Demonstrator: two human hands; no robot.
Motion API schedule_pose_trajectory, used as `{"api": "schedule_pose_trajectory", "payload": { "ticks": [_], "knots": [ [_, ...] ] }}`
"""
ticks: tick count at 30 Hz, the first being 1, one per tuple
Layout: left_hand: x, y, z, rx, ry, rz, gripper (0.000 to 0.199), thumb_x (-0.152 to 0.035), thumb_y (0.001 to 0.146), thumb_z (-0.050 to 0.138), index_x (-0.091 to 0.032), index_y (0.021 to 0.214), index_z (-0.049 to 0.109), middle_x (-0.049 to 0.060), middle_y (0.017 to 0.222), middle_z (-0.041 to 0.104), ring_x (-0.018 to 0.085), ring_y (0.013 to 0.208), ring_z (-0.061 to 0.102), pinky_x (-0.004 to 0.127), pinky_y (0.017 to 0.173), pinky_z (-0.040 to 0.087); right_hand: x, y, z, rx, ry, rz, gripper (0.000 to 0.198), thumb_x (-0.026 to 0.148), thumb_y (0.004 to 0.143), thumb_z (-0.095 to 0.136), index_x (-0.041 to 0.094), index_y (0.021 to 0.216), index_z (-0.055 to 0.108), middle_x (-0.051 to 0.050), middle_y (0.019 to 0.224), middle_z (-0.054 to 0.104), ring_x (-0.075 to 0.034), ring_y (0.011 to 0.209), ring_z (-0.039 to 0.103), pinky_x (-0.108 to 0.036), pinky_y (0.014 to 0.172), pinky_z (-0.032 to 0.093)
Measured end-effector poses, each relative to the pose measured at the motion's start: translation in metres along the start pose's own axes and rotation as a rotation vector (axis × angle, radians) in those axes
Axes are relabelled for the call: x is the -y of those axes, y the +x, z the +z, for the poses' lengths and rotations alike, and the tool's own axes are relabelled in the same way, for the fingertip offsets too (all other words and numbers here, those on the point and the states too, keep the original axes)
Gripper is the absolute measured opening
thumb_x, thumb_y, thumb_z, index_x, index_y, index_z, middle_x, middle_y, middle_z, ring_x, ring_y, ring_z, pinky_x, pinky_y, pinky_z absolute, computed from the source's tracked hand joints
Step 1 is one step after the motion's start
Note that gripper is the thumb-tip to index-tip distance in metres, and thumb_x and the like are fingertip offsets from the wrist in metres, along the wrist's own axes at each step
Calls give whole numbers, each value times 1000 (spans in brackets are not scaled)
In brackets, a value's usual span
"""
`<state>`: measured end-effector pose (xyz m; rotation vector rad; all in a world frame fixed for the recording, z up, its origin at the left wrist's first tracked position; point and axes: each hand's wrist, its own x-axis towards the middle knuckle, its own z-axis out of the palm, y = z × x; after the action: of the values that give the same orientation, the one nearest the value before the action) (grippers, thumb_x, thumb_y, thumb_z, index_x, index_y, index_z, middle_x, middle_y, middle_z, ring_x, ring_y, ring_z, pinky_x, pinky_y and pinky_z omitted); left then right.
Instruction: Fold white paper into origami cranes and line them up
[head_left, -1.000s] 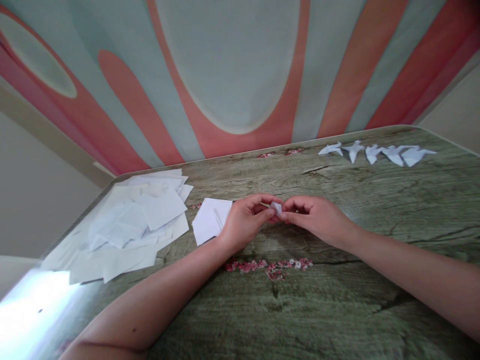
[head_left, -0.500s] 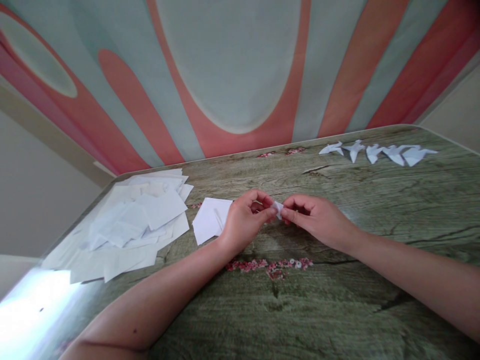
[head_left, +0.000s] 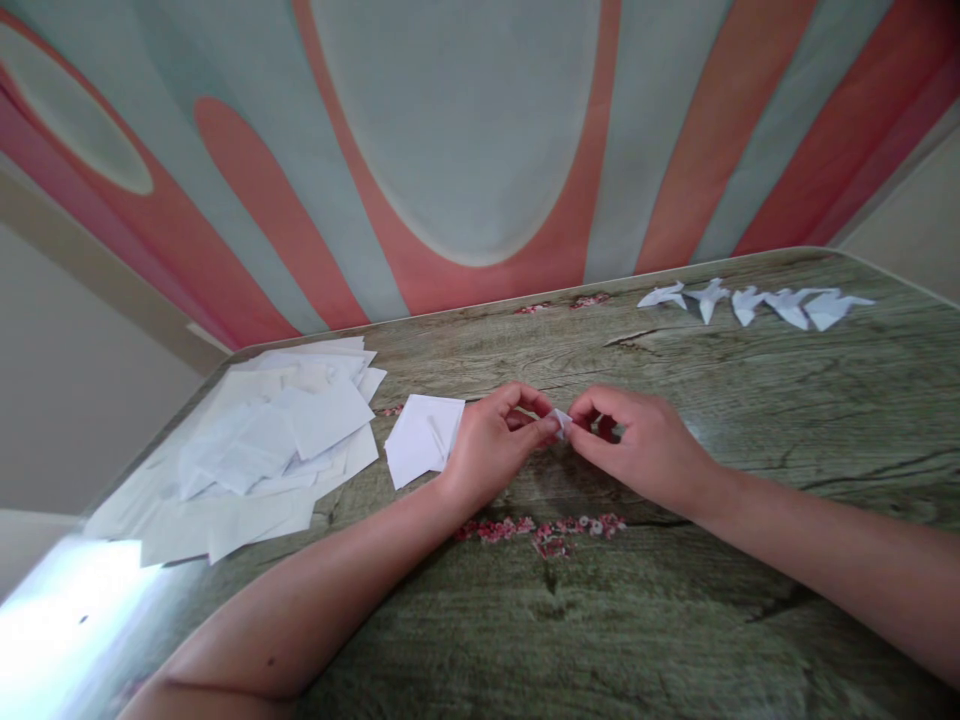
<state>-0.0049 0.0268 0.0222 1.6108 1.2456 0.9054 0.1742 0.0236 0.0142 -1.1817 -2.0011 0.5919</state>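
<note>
Between my two hands, above the middle of the table, is a small folded piece of white paper (head_left: 561, 422). My left hand (head_left: 499, 437) pinches its left side between thumb and fingers. My right hand (head_left: 643, 440) grips the right side in a like pinch, fingertips close to those of the left. Most of the folded paper is covered by the fingers, so its full shape cannot be made out. Beside my left wrist lie a few white paper sheets (head_left: 415, 440), partly hidden behind that hand.
A large loose heap of white paper sheets (head_left: 330, 415) covers the table's left side. Several folded white paper birds (head_left: 787, 305) stand in a row at the back right. The wood-grain table (head_left: 645, 630) meets a striped, coloured wall (head_left: 480, 265) at the back.
Both hands have shifted very slightly to the right with the folded paper, which is turned a little between the fingertips. The other papers and the birds stay put.
</note>
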Motion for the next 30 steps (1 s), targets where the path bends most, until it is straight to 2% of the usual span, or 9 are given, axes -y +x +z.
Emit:
{"api": "schedule_pose_trajectory", "payload": {
  "ticks": [4, 10, 13, 17, 22, 24, 26, 28, 30],
  "knots": [
    [-3, -1, -1, -73, 61, 48, 17, -27, 77, 67, -16, 86, 59, 1, 77, 66, 13, 69, 65, 23, 64, 51, 2, -2, 0, -26, -35, -69, 9, 18, 79, 59, 21, 71, 55, 2, 65, 57, -12, 58, 51, -25, 57, 38],
    [0, -1, -1, -6, 72, 98, 12, -25, 79, 65, -15, 83, 59, 1, 76, 65, 12, 70, 63, 24, 67, 52, 0, -4, 0, -42, -70, -135, 12, 15, 80, 56, 20, 70, 52, 2, 66, 55, -12, 60, 51, -25, 59, 39],
    [2, -1, 1, 21, 53, 97, 15, -26, 81, 64, -15, 91, 61, 4, 84, 68, 14, 78, 65, 26, 74, 53, -2, -4, 0, -54, -82, -136, 11, 15, 81, 56, 20, 71, 53, 2, 67, 55, -12, 61, 51, -25, 59, 39],
    [1, -3, 2, 141, -3, 85, 25, -32, 82, 62, -15, 100, 63, 7, 95, 70, 17, 89, 66, 29, 83, 52, -3, -4, 0, -48, -81, -137, 9, 14, 78, 60, 19, 72, 55, 2, 68, 56, -11, 62, 52, -25, 60, 39],
    [-3, -5, -1, 140, 104, 103, 25, -32, 86, 58, -16, 102, 66, 6, 96, 71, 17, 87, 65, 28, 79, 51, -3, -3, 0, -53, -46, -81, 8, 17, 79, 62, 19, 73, 58, 3, 66, 58, -11, 60, 53, -25, 58, 40],
    [-4, -4, -3, 136, 161, 112, 23, -31, 88, 54, -17, 101, 67, 5, 95, 71, 16, 85, 65, 27, 77, 50, -5, -2, 1, -48, 12, -20, 4, 21, 80, 63, 20, 78, 60, 2, 71, 61, -12, 63, 55, -25, 59, 42],
    [-5, -3, -5, 135, 205, 115, 23, -31, 89, 52, -17, 97, 68, 4, 92, 72, 15, 82, 64, 25, 74, 49, -6, 0, 2, -41, 99, 41, 11, 25, 80, 65, 21, 89, 61, 1, 81, 65, -13, 69, 59, -24, 61, 45],
    [-5, -2, -6, 135, 252, 111, 23, -31, 90, 51, -17, 91, 69, 3, 87, 71, 14, 78, 63, 24, 71, 48, -7, 1, 2, 2, 174, 80, 16, 29, 80, 66, 22, 94, 62, 0, 88, 67, -13, 73, 61, -24, 62, 47],
    [-4, -1, -8, 139, 295, 103, 22, -30, 89, 51, -17, 88, 69, 2, 82, 71, 13, 74, 63, 23, 68, 46, -6, 2, 0, 66, 203, 108, 12, 32, 81, 64, 23, 89, 65, 1, 84, 68, -13, 70, 61, -24, 60, 47]
  ]
}}
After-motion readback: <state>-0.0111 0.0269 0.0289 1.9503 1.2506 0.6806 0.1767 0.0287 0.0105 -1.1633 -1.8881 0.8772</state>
